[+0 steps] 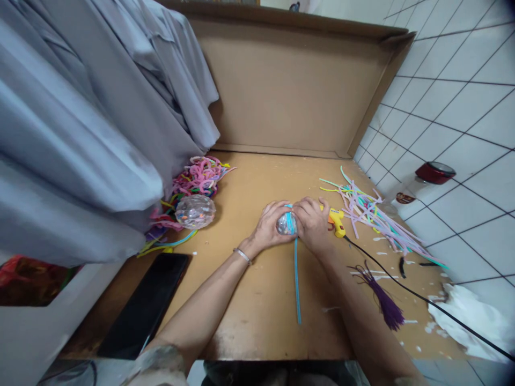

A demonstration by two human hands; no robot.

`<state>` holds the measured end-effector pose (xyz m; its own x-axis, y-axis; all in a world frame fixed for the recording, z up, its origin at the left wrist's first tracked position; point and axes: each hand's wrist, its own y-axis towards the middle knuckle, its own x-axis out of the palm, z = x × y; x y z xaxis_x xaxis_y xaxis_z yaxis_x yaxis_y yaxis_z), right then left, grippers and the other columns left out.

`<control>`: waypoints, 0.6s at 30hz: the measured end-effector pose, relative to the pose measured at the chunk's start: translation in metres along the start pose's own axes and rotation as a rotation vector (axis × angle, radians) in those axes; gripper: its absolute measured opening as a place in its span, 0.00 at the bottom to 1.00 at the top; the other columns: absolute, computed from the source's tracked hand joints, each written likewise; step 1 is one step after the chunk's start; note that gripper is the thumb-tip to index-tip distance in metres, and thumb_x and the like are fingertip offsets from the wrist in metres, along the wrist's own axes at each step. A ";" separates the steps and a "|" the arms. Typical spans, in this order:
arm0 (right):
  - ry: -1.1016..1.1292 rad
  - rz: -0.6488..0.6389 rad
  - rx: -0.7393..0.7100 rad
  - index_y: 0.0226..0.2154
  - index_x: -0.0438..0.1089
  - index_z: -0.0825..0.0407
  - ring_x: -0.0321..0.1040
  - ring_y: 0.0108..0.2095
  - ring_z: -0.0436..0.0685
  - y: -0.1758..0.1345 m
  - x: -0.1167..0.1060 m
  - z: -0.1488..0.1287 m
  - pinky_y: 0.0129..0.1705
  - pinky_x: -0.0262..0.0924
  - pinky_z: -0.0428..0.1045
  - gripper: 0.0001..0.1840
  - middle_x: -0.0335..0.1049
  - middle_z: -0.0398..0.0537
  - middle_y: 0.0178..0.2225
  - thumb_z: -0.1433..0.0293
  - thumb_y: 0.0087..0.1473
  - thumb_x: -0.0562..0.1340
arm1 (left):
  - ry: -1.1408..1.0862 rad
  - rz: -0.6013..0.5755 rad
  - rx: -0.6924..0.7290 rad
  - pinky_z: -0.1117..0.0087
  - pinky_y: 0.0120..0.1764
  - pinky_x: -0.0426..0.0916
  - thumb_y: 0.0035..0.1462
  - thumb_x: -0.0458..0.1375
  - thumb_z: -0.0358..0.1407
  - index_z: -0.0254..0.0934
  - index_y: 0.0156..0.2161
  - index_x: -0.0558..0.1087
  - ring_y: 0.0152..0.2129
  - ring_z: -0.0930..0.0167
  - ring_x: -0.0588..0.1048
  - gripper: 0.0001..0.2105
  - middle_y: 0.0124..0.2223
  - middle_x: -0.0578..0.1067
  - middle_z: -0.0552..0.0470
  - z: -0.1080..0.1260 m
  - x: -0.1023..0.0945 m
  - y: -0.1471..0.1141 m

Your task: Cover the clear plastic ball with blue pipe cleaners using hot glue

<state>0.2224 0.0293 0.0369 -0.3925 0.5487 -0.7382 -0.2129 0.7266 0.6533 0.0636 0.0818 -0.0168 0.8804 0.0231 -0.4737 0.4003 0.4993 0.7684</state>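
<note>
My left hand (270, 222) is wrapped round the left side of a small clear ball (282, 225), which has blue pipe cleaner strips across its front. Closed at the ball's right side, my right hand (313, 222) presses its fingers on a blue pipe cleaner (298, 281). The long free end of that pipe cleaner runs down over the table toward me. Just beyond my right hand lies a yellow hot glue gun (337, 221), partly hidden by the fingers. The exact grip of my right fingertips is hard to make out.
Left of my hands are a larger clear ball (196, 212), a heap of pink and mixed pipe cleaners (203, 174) and a black phone or tablet (147, 305). On the right lie pastel pipe cleaners (366, 209), a purple bundle (384, 303), the glue gun's cord (396, 277), a jar (414, 187) and white tissue (469, 319).
</note>
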 end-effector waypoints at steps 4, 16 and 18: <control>0.023 -0.012 0.019 0.37 0.73 0.45 0.64 0.50 0.62 0.000 0.000 0.000 0.60 0.40 0.63 0.15 0.76 0.48 0.41 0.70 0.63 0.51 | 0.012 0.002 0.010 0.51 0.57 0.67 0.45 0.69 0.44 0.38 0.53 0.68 0.55 0.57 0.72 0.30 0.56 0.73 0.39 0.000 0.000 0.001; 0.067 0.014 0.104 0.36 0.73 0.48 0.63 0.47 0.61 0.000 0.004 -0.004 0.56 0.43 0.60 0.16 0.75 0.50 0.40 0.66 0.64 0.50 | 0.009 0.016 0.045 0.50 0.57 0.66 0.45 0.69 0.45 0.38 0.54 0.67 0.54 0.57 0.72 0.32 0.56 0.73 0.38 -0.002 0.002 -0.001; 0.040 0.018 0.092 0.35 0.73 0.49 0.63 0.46 0.60 0.000 0.003 -0.005 0.56 0.43 0.59 0.15 0.75 0.49 0.40 0.67 0.64 0.51 | 0.013 0.013 0.042 0.50 0.57 0.66 0.46 0.69 0.45 0.38 0.54 0.67 0.54 0.57 0.72 0.31 0.56 0.73 0.39 -0.002 0.002 -0.001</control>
<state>0.2168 0.0291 0.0358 -0.4317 0.5465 -0.7177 -0.1233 0.7524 0.6471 0.0643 0.0832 -0.0187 0.8822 0.0412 -0.4691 0.3996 0.4618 0.7919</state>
